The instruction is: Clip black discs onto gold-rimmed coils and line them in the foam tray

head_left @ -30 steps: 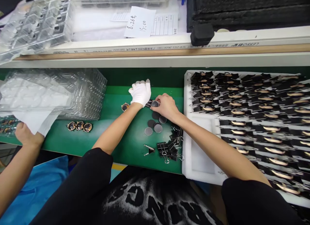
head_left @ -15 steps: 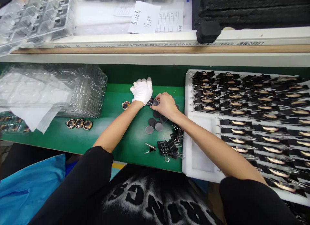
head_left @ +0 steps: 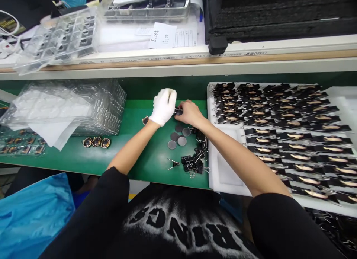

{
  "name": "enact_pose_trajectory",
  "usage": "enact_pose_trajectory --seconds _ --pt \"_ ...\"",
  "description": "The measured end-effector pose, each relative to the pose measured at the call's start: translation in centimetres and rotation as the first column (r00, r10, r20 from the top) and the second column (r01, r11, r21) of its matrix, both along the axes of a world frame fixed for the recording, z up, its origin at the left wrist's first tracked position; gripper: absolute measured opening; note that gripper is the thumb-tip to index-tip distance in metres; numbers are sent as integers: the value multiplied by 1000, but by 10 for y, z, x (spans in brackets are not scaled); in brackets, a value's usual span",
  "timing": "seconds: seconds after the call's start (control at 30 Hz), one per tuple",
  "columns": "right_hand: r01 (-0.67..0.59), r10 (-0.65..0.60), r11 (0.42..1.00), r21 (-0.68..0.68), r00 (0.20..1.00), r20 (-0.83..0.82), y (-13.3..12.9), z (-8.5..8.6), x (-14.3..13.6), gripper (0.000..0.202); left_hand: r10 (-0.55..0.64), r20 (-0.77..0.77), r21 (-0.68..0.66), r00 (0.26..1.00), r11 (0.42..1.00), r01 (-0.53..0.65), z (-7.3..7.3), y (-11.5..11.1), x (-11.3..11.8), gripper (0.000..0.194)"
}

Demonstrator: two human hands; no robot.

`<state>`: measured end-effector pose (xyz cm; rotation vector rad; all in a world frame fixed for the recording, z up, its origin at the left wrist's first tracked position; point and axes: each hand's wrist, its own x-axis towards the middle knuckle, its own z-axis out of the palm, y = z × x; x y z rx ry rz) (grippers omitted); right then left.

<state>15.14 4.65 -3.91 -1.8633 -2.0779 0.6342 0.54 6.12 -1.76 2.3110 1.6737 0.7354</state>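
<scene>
The right hand [head_left: 190,113] pinched a dark piece [head_left: 179,112], apparently to steady it; whether the curled left hand [head_left: 164,106] gripped anything was unclear. Discs [head_left: 182,140] lay near, presumably for easy reach.

Gloved left hand [head_left: 164,105] turned and curled, disc [head_left: 179,112] in right hand [head_left: 189,113] tipped darker, co-worker's hand gone

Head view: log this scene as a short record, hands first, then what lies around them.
Left hand: white-gloved, beside the right; grip unclear
Right hand: bare, fingers on a small dark piece
Discs: grey, loose on the green table
Clips: black, heaped by the white tray; more in rows inside
Left side: stacked clear trays; three round pieces nearer the person
</scene>
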Motion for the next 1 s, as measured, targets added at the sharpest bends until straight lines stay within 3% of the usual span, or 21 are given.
enact_pose_trajectory --seconds 0.03,0.1,0.17,0.23,0.33,0.4,0.5,0.57,0.63,0.7,0.77,0.87,1.0 --pt "27 -27 999 33 999 -17 -1 5 5 37 -160 2 -14 987 987 160 10 -19 -8 51" --pt "105 -96 989 103 992 -87 -6 14 17 40 -514 -99 -146 852 854 499 23 -61 -26 42" --pt "188 -159 977 104 959 -236 -16 23 29 41 -694 -217 -261 686 719 644 23 -102 -43 48" --pt "220 -216 974 -48 851 -479 -30 30 38 44 -679 -353 -288 643 733 616 12 -133 -55 67" --pt "107 -376 920 -377 517 -769 -54 38 45 54 -606 -482 -312 633 794 523 -16 -153 -65 49" --pt "13 -475 866 -499 332 -815 -69 42 45 60 -584 -480 -323 654 811 488 -31 -153 -67 37" --pt "-79 -556 815 -574 174 -813 -88 45 41 58 -517 -336 -344 787 845 409 -36 -143 -63 30" --pt "-97 -588 798 -595 91 -804 -97 45 38 55 -437 -154 -374 886 856 357 -27 -132 -57 25" --pt "-83 -598 798 -596 6 -801 -103 46 36 54 -347 79 -403 935 846 348 -13 -118 -47 24" --pt "-66 -590 807 -586 -69 -804 -108 46 36 53 -250 284 -408 926 842 353 4 -101 -33 30" --pt "-53 -567 823 -566 -130 -813 -113 44 36 55 -197 395 -388 897 850 357 22 -82 -16 41" --pt "-72 -522 853 -517 -143 -841 -118 39 36 57 -218 407 -334 887 868 367 40 -60 4 51" --pt "15 -471 879 -477 -125 -873 -119 27 35 49 -340 86 -163 937 923 350 41 -54 17 51"
